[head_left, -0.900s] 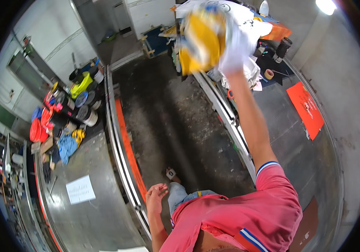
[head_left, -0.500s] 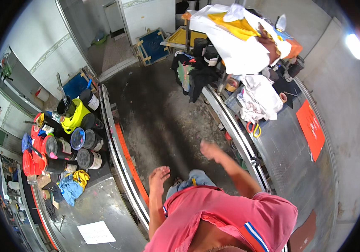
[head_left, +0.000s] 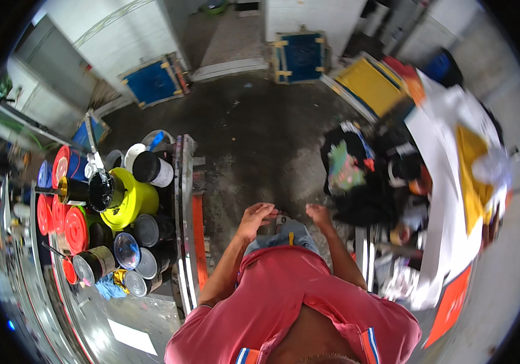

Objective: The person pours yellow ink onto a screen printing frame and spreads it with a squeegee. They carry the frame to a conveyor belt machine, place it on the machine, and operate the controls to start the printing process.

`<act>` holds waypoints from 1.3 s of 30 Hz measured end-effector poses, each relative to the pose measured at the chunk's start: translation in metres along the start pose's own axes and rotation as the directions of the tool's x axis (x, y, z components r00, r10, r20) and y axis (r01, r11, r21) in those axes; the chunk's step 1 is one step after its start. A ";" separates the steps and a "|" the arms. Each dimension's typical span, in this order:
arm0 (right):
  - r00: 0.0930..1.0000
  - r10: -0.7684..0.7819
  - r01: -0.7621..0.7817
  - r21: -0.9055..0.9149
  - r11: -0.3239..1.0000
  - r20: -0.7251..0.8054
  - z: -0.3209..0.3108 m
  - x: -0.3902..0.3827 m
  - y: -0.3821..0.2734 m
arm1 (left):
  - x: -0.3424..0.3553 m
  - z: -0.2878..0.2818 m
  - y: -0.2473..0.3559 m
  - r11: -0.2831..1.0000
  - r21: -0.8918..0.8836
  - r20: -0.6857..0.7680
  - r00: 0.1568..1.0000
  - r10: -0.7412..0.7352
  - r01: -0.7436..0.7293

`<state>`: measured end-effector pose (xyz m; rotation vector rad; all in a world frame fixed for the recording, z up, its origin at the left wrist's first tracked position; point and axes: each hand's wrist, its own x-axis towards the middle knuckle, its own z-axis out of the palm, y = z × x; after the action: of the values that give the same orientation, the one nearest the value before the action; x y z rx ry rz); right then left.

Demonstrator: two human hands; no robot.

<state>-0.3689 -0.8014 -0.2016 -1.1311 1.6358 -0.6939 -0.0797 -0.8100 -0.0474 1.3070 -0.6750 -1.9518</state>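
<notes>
Both hands are in front of my waist, over the dark floor between two long metal tables. My left hand (head_left: 259, 219) is raised with loosely bent fingers and nothing visible in it, beside the left table's rail (head_left: 186, 182). My right hand (head_left: 319, 216) is also loosely curled and empty, a short way from a dark pile of cloth (head_left: 351, 200) with a green and pink print. On the right, long white sheets (head_left: 442, 139) lie under a yellow piece (head_left: 472, 182) with a pale crumpled item on it.
Tubs and buckets (head_left: 126, 200) crowd the left table, beside blue cloth (head_left: 109, 286). Framed screens, blue (head_left: 151, 84), (head_left: 301, 56) and yellow (head_left: 366, 85), lean ahead near a doorway (head_left: 232, 42). An orange-red sheet (head_left: 448, 309) lies at right.
My right hand has let go of the yellow and white bundle on the right pile and come down beside my waist. My left hand has risen forward. The view has turned toward the doorway.
</notes>
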 end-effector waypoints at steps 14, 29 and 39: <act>0.923 0.132 -0.164 0.057 0.985 0.362 0.039 0.491 -0.262 | 0.295 -0.127 0.265 0.962 -0.200 -0.298 0.947 0.121 -0.185; 0.706 0.439 0.047 -0.656 0.753 0.555 0.172 0.804 -0.351 | 0.519 -0.421 0.438 0.884 0.191 -0.728 0.543 0.419 -0.426; 0.717 0.293 0.210 -0.597 0.774 0.633 0.497 1.120 -0.650 | 0.451 -0.479 0.302 0.848 -0.515 -0.768 0.372 -0.521 0.125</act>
<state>0.2377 -2.0466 -0.2711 -1.5753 1.2029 0.3967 0.3250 -1.3715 -0.2591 2.0285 0.5484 -1.1873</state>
